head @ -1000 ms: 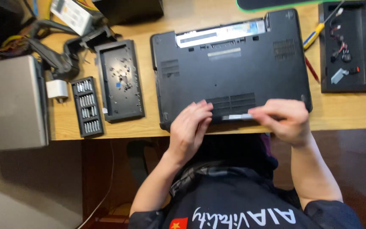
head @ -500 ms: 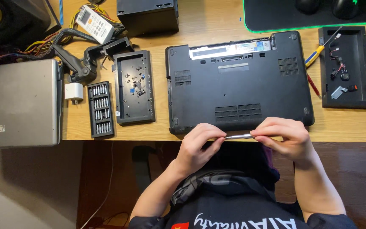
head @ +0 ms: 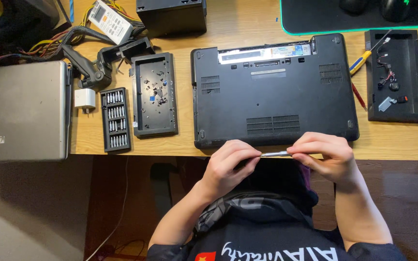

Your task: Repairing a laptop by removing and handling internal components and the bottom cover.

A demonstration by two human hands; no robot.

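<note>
A black laptop (head: 274, 92) lies upside down on the wooden desk (head: 397, 140), its battery bay open at the far edge. Just in front of its near edge my left hand (head: 229, 164) and my right hand (head: 322, 155) hold a thin silver screwdriver (head: 275, 154) between them, one hand at each end, level with the desk edge. Both hands are off the laptop.
A bit set in a black case (head: 115, 119) and a black tray with loose screws (head: 154, 94) lie left of the laptop. A closed silver laptop (head: 20, 110) sits far left. Another black tray with small parts (head: 395, 77) and a yellow-handled screwdriver (head: 361, 60) lie right.
My hands have drawn back from the laptop's near edge toward me, and now hold the silver screwdriver between them. The view has shifted down slightly.
</note>
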